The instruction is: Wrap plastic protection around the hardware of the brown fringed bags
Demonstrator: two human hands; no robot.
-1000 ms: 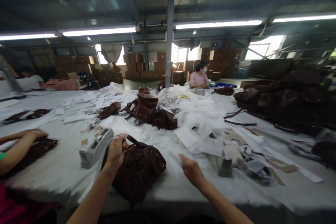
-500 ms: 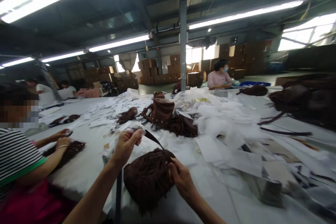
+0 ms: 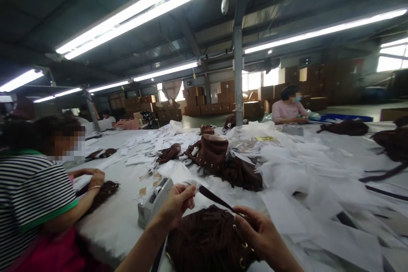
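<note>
A brown fringed bag [image 3: 207, 238] with gold-coloured rings lies on the table in front of me, its lower part cut off by the frame. A dark brown strap [image 3: 215, 197] stretches taut above it between my two hands. My left hand [image 3: 180, 204] is closed, pinching a whitish, half-clear strip [image 3: 192, 183] at the strap's far end. Close over the bag's right side, my right hand [image 3: 255, 229] has its thumb and fingers closed on the strap. A grey tape dispenser [image 3: 155, 202] stands just left of my left hand.
More brown bags [image 3: 213, 153] sit mid-table amid white paper and wrapping sheets [image 3: 293, 178]. At left, a co-worker in a striped shirt [image 3: 35, 191] handles a dark fringed piece [image 3: 106, 191]. Across the table sits a person in pink [image 3: 285, 110]. A metal post [image 3: 238, 76] rises behind.
My view has turned left and tilted up, so the scene sits further right and lower. The tape dispenser shows more fully. Both hands still hold the strap stretched.
</note>
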